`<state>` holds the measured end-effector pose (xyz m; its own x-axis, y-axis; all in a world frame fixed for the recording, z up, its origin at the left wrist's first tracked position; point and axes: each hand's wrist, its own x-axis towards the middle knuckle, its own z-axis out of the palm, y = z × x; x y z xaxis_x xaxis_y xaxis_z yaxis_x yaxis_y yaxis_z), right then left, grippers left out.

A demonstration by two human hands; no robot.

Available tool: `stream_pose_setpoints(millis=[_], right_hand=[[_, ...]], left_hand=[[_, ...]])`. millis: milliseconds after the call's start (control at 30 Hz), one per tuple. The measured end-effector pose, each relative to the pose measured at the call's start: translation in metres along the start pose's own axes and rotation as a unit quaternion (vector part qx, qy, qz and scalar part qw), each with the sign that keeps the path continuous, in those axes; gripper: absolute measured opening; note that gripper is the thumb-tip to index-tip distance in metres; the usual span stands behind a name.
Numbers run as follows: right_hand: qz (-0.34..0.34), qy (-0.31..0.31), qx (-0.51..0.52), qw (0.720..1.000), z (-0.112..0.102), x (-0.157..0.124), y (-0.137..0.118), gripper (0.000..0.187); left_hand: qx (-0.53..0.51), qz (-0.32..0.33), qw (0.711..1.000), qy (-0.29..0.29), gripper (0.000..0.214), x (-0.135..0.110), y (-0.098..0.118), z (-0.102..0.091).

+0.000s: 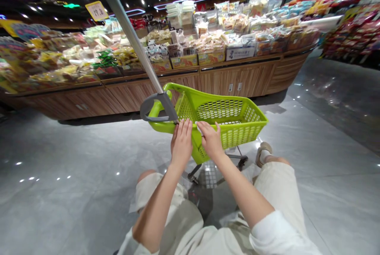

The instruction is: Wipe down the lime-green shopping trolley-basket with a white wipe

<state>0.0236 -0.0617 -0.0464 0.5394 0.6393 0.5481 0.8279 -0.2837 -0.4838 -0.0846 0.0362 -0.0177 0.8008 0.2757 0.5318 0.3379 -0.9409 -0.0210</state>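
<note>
A lime-green plastic shopping cart (237, 130) with perforated sides stands side-on before me. My left hand (181, 142) lies on its near rim, fingers together and stretched out over the edge. Just right of it, my right hand (211, 140) is bent over the same rim with its thumb raised. A small white piece (200, 128), perhaps a wipe, shows at the right fingertips, partly hidden by them. Beside my left fingers, a grey loop-shaped handle (158, 108) on a long metal pole (130, 29) is at the cart's push-bar end.
Behind the cart runs a wood-panelled display counter (237, 76) heaped with packaged snacks. A price sign (97, 10) hangs above it at left. More shelves of packets (354, 29) stand at far right. Glossy grey floor tiles (74, 176) lie around my spread knees.
</note>
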Motion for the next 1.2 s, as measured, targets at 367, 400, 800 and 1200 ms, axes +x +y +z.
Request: stream_pose_setpoints(millis=[367, 400, 800, 1200], right_hand=[[0.004, 0.035, -0.095, 0.995, -0.011, -0.011, 0.085, 0.069], [0.012, 0.044, -0.098, 0.994, -0.013, -0.012, 0.095, 0.067], [0.035, 0.076, -0.051, 0.995, -0.013, -0.021, 0.122, 0.06], [0.024, 0.06, -0.055, 0.996, -0.006, -0.017, 0.021, 0.063]], left_hand=[[-0.03, 0.007, 0.999, 0.017, 0.066, 0.005, -0.015, 0.007], [-0.03, 0.006, 0.999, 0.019, 0.065, 0.005, -0.016, 0.008], [0.074, -0.058, 0.995, -0.016, 0.053, 0.01, 0.016, 0.001], [0.031, -0.004, 0.999, -0.012, 0.059, 0.0, 0.026, 0.005]])
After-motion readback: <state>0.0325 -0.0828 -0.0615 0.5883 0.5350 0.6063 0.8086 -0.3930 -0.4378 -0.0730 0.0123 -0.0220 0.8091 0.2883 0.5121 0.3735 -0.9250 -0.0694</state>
